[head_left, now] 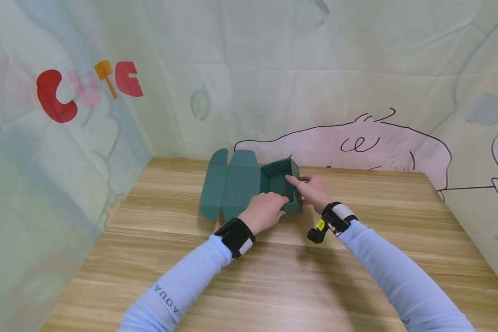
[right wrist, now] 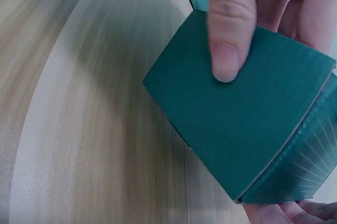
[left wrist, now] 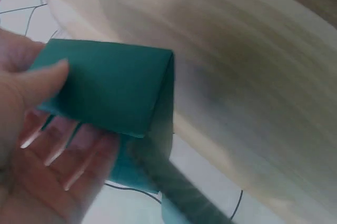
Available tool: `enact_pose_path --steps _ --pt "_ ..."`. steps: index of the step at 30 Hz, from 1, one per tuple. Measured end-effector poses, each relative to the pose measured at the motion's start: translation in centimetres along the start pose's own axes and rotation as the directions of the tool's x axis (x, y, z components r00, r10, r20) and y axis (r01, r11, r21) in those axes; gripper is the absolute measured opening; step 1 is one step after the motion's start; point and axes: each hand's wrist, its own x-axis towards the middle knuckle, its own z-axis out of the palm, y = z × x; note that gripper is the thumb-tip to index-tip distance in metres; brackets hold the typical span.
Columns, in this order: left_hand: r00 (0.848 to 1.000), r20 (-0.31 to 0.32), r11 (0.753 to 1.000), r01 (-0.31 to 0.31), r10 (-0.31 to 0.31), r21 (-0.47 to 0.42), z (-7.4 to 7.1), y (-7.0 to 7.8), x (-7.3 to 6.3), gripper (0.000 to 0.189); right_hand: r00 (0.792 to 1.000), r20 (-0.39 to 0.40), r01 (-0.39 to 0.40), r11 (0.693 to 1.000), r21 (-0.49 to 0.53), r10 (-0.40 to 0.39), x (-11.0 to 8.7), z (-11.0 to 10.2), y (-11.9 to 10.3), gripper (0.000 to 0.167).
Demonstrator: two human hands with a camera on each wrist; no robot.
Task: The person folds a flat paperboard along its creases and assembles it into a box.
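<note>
While your left hand (head_left: 264,211) pinches the green box's (head_left: 283,184) near wall and your right hand (head_left: 312,189) grips its right wall, uneven squeezing could buckle the unlocked cardboard.

1. Dark green corrugated cardboard box (head_left: 249,184): plain, no print.
2. Wooden table (head_left: 357,240): light tan, streaked grain.
3. Pale cloth backdrop (head_left: 274,69): cream-green, pink cartoon animal outlined in black, red-pink-orange "CUTE" lettering.
4. Long sleeves (head_left: 182,286): pale blue.
</note>
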Motion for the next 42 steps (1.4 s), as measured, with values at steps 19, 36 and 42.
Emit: enact_pose_path --steps 19,36,42 --pt "0.975 -0.17 0.961 -0.097 0.144 0.259 0.7 -1.3 -1.1 0.021 0.992 0.122 -0.026 0.977 0.21 0.0 0.3 -2.0 0.1 0.103" --pt "0.912 -0.201 0.851 -0.23 0.358 0.473 0.9 -4.4 -2.4 0.02 0.95 0.313 -0.053 0.988 0.144 0.005 1.1 -5.9 1.8 0.083" --pt "0.896 -0.186 0.825 -0.27 0.404 0.496 1.2 -5.1 -2.3 0.019 0.944 0.33 -0.03 0.995 0.094 -0.003 1.0 -6.0 2.7 0.079"
